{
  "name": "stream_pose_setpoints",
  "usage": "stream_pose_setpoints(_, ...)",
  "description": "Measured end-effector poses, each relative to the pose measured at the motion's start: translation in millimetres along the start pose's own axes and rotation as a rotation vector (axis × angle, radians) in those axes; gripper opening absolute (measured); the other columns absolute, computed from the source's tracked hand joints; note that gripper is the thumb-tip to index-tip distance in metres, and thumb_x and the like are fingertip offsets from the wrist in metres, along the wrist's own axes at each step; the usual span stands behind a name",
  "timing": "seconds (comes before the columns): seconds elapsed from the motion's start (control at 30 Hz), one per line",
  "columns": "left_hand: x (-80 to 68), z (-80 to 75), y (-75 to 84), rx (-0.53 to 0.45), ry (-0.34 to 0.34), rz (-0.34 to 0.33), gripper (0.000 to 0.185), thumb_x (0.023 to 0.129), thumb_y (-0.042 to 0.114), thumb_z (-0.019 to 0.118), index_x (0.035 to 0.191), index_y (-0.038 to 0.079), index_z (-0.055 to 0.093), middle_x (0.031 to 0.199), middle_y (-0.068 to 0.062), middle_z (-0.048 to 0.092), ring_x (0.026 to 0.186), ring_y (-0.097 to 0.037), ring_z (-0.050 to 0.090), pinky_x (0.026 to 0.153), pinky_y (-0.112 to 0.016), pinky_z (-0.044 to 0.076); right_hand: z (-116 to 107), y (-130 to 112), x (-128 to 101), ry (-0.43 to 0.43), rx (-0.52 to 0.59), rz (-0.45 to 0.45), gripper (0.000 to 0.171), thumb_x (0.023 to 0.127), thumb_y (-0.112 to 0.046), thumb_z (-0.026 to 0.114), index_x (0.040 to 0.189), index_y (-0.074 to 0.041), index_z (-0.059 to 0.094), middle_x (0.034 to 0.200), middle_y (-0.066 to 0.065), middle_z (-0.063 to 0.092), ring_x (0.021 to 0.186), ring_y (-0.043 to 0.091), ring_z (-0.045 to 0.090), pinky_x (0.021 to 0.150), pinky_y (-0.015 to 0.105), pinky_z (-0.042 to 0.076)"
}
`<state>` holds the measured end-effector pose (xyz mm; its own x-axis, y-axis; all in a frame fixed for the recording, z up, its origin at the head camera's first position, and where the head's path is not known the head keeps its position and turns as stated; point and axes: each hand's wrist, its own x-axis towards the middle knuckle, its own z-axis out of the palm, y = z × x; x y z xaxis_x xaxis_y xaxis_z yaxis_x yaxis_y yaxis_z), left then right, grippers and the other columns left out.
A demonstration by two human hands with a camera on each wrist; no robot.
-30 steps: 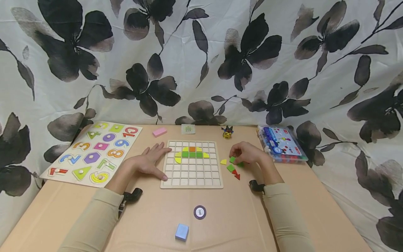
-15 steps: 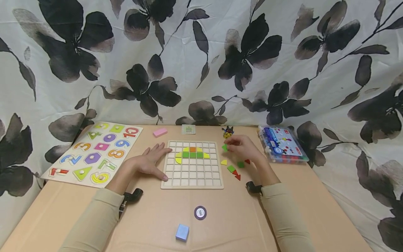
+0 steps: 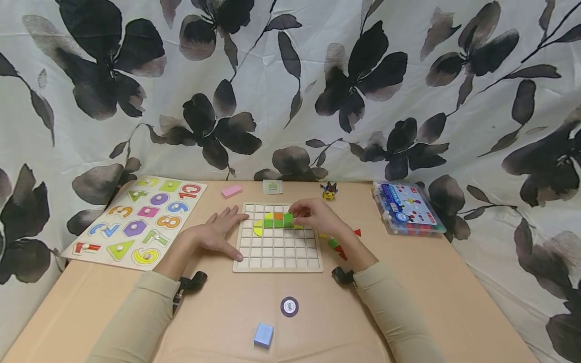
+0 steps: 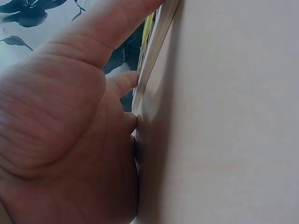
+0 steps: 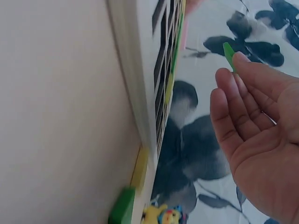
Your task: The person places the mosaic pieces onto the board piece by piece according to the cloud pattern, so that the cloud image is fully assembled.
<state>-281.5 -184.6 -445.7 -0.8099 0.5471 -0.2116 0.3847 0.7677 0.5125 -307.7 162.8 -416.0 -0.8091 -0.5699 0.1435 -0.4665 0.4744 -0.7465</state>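
A wooden grid board [image 3: 278, 251] lies in the middle of the table, with yellow, orange and green tiles set in its upper rows. My left hand [image 3: 211, 237] rests at its left edge, fingers spread, thumb and a fingertip touching the frame. Over the board's upper right, my right hand [image 3: 315, 216] pinches a green square tile [image 3: 288, 220] between thumb and fingers. The right wrist view shows that green tile [image 5: 229, 55] raised off the board. Right of the board lie loose tiles: a green one [image 3: 333, 243] and red triangles [image 3: 357, 232], partly hidden by my right wrist.
A number puzzle board [image 3: 104, 242] lies at left, a clear plastic box [image 3: 407, 207] at right. Behind the board are a pink block [image 3: 232, 191], a small card [image 3: 272, 186] and a toy figure [image 3: 329, 191]. In front sit a round chip [image 3: 289, 306] and a blue block [image 3: 264, 335].
My right hand has picked up a green tile from the loose pile and carried it left over the board. The left hand has stayed in place.
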Motion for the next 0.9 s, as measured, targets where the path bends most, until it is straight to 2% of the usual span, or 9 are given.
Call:
stream_pose_setpoints(0.23, 0.2, -0.4, -1.1, 0.005, 0.001, 0.001, 0.124, 0.069, 0.067, 0.086, 0.164, 0.016, 0.026, 0.174, -0.026, 0.002, 0.161, -0.047, -0.004, 0.126, -0.07, -0.002, 17, -8, 15, -0.07, -0.046, -0.026, 0.028, 0.089, -0.007, 0.082, 0.115, -0.001, 0.076, 0.107, 0.014, 0.076, 0.087, 0.016, 0.065, 0.078, 0.025, 0.056)
stream_pose_setpoints(0.37, 0.8, -0.3, -1.6, 0.006, 0.002, 0.004, 0.125, 0.068, 0.068, 0.086, 0.164, 0.016, 0.026, 0.174, -0.026, 0.002, 0.161, -0.047, -0.004, 0.126, -0.07, -0.002, 26, -13, 25, -0.107, -0.076, -0.046, 0.026, 0.088, -0.007, 0.082, 0.112, -0.001, 0.076, 0.104, 0.012, 0.077, 0.086, 0.013, 0.065, 0.078, 0.024, 0.057)
stream_pose_setpoints(0.57, 0.2, 2.2, -1.1, -0.007, 0.013, 0.029, 0.125, 0.068, 0.064, 0.088, 0.163, 0.011, 0.027, 0.172, -0.031, 0.002, 0.159, -0.052, -0.003, 0.124, -0.073, -0.001, 38, -18, 35, -0.168, -0.128, -0.025, 0.021, 0.087, -0.007, 0.084, 0.106, -0.002, 0.077, 0.096, 0.005, 0.076, 0.085, 0.01, 0.068, 0.077, 0.023, 0.058)
stream_pose_setpoints(0.73, -0.3, 1.1, 0.1, 0.0, 0.019, 0.023, 0.125, 0.068, 0.065, 0.088, 0.163, 0.012, 0.027, 0.172, -0.03, 0.002, 0.159, -0.051, -0.003, 0.124, -0.072, -0.001, 44, -24, 38, -0.222, -0.237, -0.029, 0.019, 0.088, -0.012, 0.084, 0.104, -0.005, 0.077, 0.091, 0.0, 0.073, 0.082, 0.01, 0.064, 0.075, 0.023, 0.055)
stream_pose_setpoints(0.9, 0.4, 1.1, -0.1, -0.001, 0.015, 0.021, 0.125, 0.068, 0.066, 0.087, 0.164, 0.013, 0.027, 0.172, -0.029, 0.0, 0.16, -0.05, -0.005, 0.125, -0.072, -0.002, 47, -25, 39, -0.241, -0.323, -0.033, 0.02, 0.088, -0.015, 0.085, 0.104, -0.007, 0.077, 0.088, -0.002, 0.072, 0.08, 0.009, 0.062, 0.074, 0.024, 0.052)
